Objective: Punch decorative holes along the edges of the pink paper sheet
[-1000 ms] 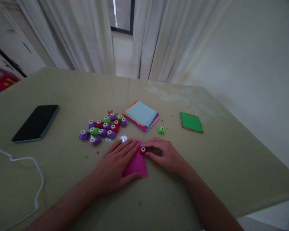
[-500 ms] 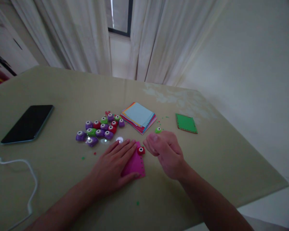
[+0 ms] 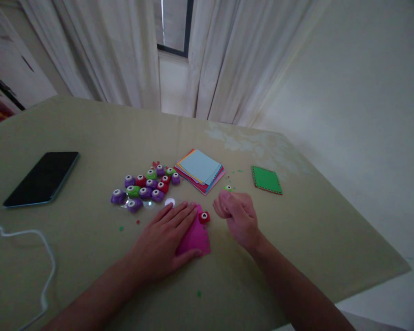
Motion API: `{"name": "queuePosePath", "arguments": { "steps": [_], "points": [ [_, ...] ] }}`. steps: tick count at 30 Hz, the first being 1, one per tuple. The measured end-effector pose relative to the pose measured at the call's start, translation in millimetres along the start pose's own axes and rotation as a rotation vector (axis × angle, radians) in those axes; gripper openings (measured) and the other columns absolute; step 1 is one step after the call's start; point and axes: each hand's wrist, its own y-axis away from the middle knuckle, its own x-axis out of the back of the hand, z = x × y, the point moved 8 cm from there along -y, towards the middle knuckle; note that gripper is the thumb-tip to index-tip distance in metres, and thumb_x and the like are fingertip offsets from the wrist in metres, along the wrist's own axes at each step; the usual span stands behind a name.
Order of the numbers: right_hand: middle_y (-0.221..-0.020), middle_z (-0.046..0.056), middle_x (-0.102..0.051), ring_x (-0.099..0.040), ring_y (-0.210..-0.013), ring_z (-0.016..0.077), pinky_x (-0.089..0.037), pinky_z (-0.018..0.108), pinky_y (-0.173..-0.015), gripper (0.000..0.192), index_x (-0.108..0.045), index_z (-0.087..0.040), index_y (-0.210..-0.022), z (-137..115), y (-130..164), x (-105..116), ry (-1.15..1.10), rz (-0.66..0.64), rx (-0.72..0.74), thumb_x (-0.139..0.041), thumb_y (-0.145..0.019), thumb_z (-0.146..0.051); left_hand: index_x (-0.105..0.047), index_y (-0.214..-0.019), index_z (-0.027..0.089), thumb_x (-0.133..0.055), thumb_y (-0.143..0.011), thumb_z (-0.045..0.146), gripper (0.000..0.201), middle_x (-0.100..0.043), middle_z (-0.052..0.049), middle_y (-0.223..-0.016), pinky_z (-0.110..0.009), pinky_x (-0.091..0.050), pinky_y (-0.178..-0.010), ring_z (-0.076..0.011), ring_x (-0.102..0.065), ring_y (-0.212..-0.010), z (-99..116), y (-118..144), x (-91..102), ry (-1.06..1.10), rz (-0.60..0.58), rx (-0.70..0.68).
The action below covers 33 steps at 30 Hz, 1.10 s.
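Note:
My left hand lies flat with fingers spread on a pink paper square, pressing it to the table. A small red punch sits on the paper's upper right corner. Just right of it, my right hand hovers with fingers loosely curled into a fist, holding nothing and clear of the punch. A green punch rests just beyond that hand.
A cluster of several purple, red and green punches lies left of a stack of coloured paper. A green punched square is at the right. A black phone and white cable lie left. The table edge runs along the right.
My right hand let go of the red punch, lifted off it and curled up. The left hand stayed on the pink paper.

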Motion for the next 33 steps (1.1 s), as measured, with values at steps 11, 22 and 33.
{"name": "queuePosePath", "arguments": {
  "steps": [11,22,33],
  "points": [
    [-0.107,0.008,-0.076,-0.067,-0.104,0.0241,-0.051,0.038,-0.097,0.010,-0.076,-0.022,-0.107,31.2,14.4,9.2,0.649,-0.335,0.087,-0.074,-0.098,-0.023,-0.022,-0.174,0.024,-0.052,-0.103,0.074,0.093,-0.037,-0.008,-0.175,-0.052,-0.027,-0.132,-0.0324,-0.041,-0.158,2.3,1.7,2.4,-0.045,0.001,-0.024],
    [-0.105,0.009,-0.067,-0.070,-0.084,0.0211,-0.059,0.036,-0.082,0.020,-0.077,-0.018,-0.115,42.5,0.9,77.0,0.884,0.075,0.041,-0.072,-0.097,-0.022,-0.020,-0.174,0.023,-0.051,-0.104,0.073,0.092,-0.034,-0.008,-0.176,-0.053,-0.029,-0.131,-0.0323,-0.039,-0.159,2.5,0.5,0.6,-0.045,-0.032,-0.014],
    [-0.118,0.012,-0.070,-0.067,-0.114,0.0284,-0.055,0.043,-0.104,0.026,-0.067,-0.020,-0.128,23.2,-25.7,-4.4,1.041,-0.126,0.286,-0.061,-0.103,-0.018,-0.048,-0.162,0.020,-0.061,-0.104,0.058,0.071,-0.048,-0.011,-0.169,-0.055,-0.031,-0.131,-0.0333,-0.047,-0.154,-3.0,-6.5,2.9,0.018,-0.001,0.041]
  ]
}}
